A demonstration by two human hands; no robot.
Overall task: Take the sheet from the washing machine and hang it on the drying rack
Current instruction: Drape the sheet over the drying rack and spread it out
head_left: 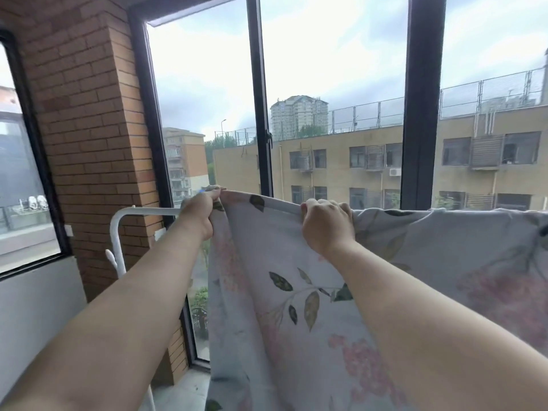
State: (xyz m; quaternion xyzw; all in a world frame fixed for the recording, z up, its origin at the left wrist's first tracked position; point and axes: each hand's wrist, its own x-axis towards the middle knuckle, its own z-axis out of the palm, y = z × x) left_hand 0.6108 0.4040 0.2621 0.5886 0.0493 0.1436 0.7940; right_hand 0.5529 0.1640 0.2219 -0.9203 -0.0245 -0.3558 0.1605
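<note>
A pale grey sheet (pixel 415 262) printed with leaves and pink flowers hangs over the top bar of a white drying rack (pixel 139 211) and falls to the bottom of the view. My left hand (pixel 199 213) pinches the sheet's left corner at the bar. About an arm's width to the right, my right hand (pixel 326 225) grips the sheet's top edge. The rack's bar is hidden under the cloth from my left hand rightwards. No washing machine is in view.
Tall black-framed windows (pixel 262 114) stand right behind the rack. A brick pillar (pixel 89 129) rises at the left, beside another window. The rack's curved left post (pixel 114 250) stands near the pillar.
</note>
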